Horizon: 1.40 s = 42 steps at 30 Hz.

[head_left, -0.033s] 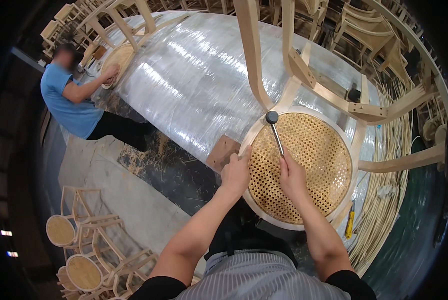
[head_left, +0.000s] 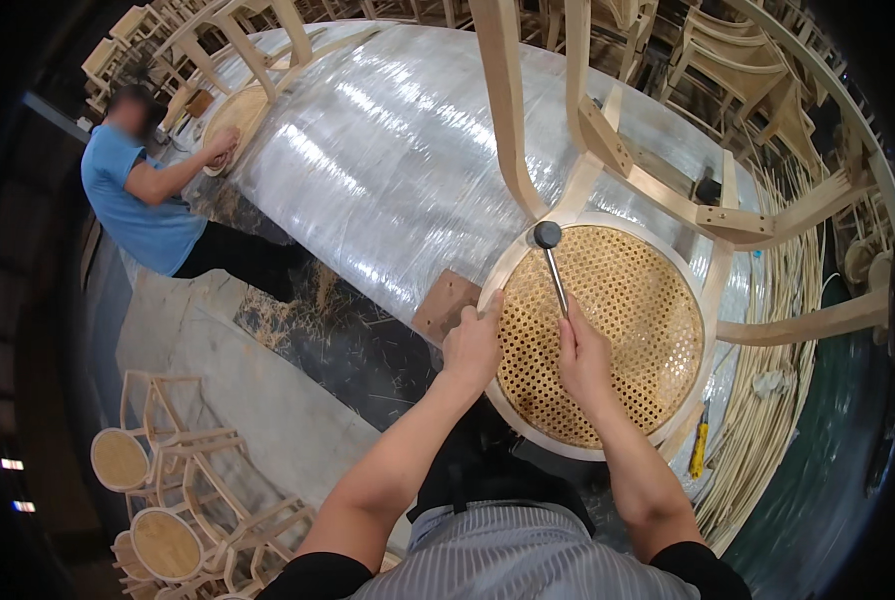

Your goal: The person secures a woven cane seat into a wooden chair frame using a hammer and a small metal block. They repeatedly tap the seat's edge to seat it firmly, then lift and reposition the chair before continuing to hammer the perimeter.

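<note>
A chair frame of pale wood (head_left: pixel 503 100) lies on the table before me, its round woven cane seat (head_left: pixel 608 300) facing up. My right hand (head_left: pixel 585 355), closed, grips a small mallet (head_left: pixel 556 270) with a black round head and a shiny metal shaft. The mallet's head is over the far left part of the seat, where the cane meets the wooden rim (head_left: pixel 505 275); whether it touches cannot be told. On the near left of that rim, my left hand (head_left: pixel 471 350) is closed on the edge, its index finger pointing along the wood.
Plastic film covers the table (head_left: pixel 368 150). A brown block (head_left: pixel 448 305) sits left of the seat. On the right lie a yellow-handled tool (head_left: pixel 700 448) and long cane strips (head_left: pixel 768 430). A person in blue (head_left: pixel 153 205) works at the far left; chairs (head_left: pixel 168 540) stand lower left.
The mallet's head has shifted very slightly to the right. My left hand and the seat stay in place.
</note>
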Each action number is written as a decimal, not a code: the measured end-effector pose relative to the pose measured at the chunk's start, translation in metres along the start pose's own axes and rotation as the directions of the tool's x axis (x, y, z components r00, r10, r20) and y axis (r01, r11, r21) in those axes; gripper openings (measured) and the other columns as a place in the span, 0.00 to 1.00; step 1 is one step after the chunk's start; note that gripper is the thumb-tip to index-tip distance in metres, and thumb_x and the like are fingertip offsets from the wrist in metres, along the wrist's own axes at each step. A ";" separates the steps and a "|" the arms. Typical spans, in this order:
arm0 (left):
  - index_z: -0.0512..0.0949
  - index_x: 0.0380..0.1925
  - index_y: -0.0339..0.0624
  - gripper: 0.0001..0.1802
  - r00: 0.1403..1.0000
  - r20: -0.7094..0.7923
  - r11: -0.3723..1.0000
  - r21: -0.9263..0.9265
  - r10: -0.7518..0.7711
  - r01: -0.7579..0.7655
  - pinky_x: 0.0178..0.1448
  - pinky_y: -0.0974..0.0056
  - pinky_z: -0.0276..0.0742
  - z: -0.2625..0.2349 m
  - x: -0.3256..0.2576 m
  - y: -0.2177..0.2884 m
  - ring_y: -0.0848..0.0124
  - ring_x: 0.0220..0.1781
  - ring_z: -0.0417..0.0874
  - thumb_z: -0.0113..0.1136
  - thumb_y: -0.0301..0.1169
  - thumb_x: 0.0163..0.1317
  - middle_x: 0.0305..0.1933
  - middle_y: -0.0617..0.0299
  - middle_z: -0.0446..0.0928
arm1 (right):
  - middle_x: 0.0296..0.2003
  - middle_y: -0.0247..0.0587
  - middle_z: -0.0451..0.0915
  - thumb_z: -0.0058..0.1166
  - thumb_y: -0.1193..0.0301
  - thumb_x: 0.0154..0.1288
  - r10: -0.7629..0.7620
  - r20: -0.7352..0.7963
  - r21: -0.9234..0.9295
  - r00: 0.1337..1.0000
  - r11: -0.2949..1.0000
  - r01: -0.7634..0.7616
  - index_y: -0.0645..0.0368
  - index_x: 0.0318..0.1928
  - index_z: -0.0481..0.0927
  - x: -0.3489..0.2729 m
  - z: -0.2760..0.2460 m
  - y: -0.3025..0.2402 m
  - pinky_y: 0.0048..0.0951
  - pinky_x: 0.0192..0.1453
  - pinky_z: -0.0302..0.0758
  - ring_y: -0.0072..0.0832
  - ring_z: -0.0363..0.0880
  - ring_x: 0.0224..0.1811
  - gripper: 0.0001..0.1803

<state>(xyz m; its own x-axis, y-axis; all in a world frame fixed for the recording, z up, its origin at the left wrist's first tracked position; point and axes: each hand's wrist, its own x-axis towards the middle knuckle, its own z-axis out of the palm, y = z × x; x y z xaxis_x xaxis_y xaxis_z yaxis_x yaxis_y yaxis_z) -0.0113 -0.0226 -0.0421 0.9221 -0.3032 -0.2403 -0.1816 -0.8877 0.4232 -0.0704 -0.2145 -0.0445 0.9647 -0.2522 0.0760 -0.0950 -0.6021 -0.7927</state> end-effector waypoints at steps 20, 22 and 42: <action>0.68 0.81 0.64 0.40 0.997 -0.015 0.980 -0.188 -0.071 0.066 0.55 0.39 0.83 0.005 -0.003 0.002 0.34 0.47 0.86 0.54 0.21 0.68 0.51 0.38 0.77 | 0.36 0.58 0.83 0.52 0.74 0.81 0.059 0.094 -0.103 0.994 0.993 -0.049 0.56 0.77 0.72 -0.021 0.004 -0.012 0.43 0.43 0.80 0.46 0.86 0.33 0.27; 0.69 0.80 0.63 0.40 0.998 -0.016 0.976 -0.211 -0.065 0.060 0.54 0.39 0.83 0.005 -0.003 0.002 0.34 0.47 0.86 0.53 0.21 0.69 0.51 0.38 0.77 | 0.35 0.59 0.83 0.52 0.74 0.81 -0.044 -0.002 -0.068 0.999 0.997 0.044 0.56 0.77 0.72 -0.028 0.011 -0.013 0.43 0.43 0.80 0.47 0.86 0.33 0.27; 0.69 0.80 0.63 0.42 0.952 -0.140 0.941 -0.244 -0.273 0.235 0.51 0.42 0.84 0.050 -0.055 0.010 0.38 0.43 0.87 0.61 0.22 0.66 0.48 0.43 0.75 | 0.28 0.56 0.79 0.51 0.74 0.82 -0.179 0.229 -0.094 0.957 0.974 0.205 0.57 0.77 0.73 -0.029 -0.018 -0.002 0.37 0.36 0.76 0.37 0.79 0.26 0.26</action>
<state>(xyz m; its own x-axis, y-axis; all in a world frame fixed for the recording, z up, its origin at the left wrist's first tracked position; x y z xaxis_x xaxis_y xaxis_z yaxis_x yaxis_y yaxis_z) -0.0807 -0.0317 -0.0682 0.9750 0.0026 -0.2224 0.1288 -0.8218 0.5551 -0.1029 -0.2195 -0.0341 0.9963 0.0405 0.0762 0.0823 -0.7096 -0.6998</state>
